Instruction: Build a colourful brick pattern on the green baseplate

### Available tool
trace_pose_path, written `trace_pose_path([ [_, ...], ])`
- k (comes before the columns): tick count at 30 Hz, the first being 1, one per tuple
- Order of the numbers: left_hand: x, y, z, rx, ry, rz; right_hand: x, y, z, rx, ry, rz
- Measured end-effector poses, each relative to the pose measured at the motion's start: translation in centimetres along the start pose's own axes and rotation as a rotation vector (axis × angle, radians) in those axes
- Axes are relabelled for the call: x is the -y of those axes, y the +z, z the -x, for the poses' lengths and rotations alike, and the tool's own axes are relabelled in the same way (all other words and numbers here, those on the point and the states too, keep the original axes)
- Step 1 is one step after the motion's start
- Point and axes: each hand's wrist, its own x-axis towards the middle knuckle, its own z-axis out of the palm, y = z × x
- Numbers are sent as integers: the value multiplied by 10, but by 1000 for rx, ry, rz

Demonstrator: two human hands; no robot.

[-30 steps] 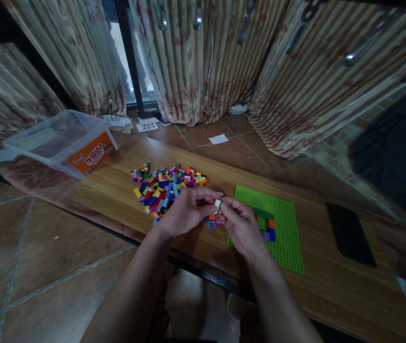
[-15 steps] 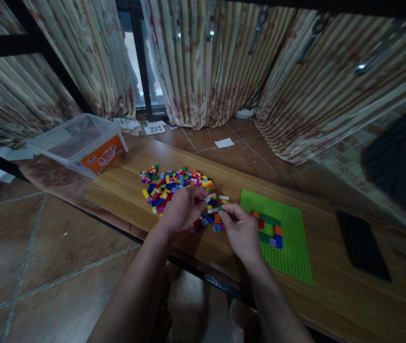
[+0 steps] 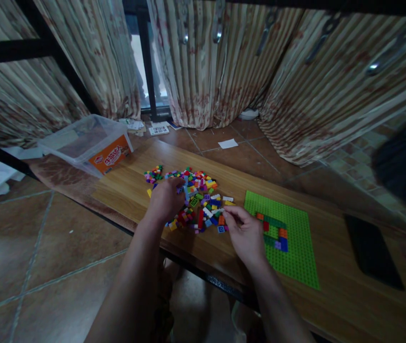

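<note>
Big striped curtains [image 3: 224, 62] hang at the back. In front of them is a long brown wooden tabletop [image 3: 127, 188]. A see-through box [image 3: 76, 161] with an orange label sits by its far left end.

A flat green board [image 3: 301, 257] with lots of bumps lies on the tabletop, to the right of the middle. Left of it is a messy pile of bricks [image 3: 199, 181] in many colors. A dark flat thing [image 3: 374, 250] lies to the right of the board; I can't tell for sure what it is.

The left hand [image 3: 165, 200] is down at the left part of the pile. Its fingers are in among the bricks, and I can't tell if they have one. The right hand [image 3: 247, 233] is between the pile and the board. Its fingers are close together and seem to pinch a small pale brick.

On the board is a ring of bricks [image 3: 283, 233] in green, red, orange, blue and purple. The right hand hides part of it.

I think the step now is picking bricks out of the pile. The next move seems to call for the left fingers to grab just one brick, without losing the pale brick [image 3: 221, 210] on the right.
</note>
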Motion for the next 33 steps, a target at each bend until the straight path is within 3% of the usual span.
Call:
trace_pose_path([
  [6, -4, 10, 1, 37, 103, -156, 2, -2, 2, 13, -23, 38],
  [12, -6, 9, 1, 77, 103, -166, 0, -2, 2, 3, -41, 27],
  [19, -11, 10, -2, 5, 17, -60, 1, -2, 3, 17, -18, 15],
  [22, -10, 7, -2, -19, 24, 112, 3, -1, 2, 4, 9, -20],
  [28, -22, 8, 10, 262, 235, 599, 8, -1, -1, 27, 142, -267],
  [33, -41, 15, 19, 461, 299, 870, 15, -2, -3, 99, 202, -438],
])
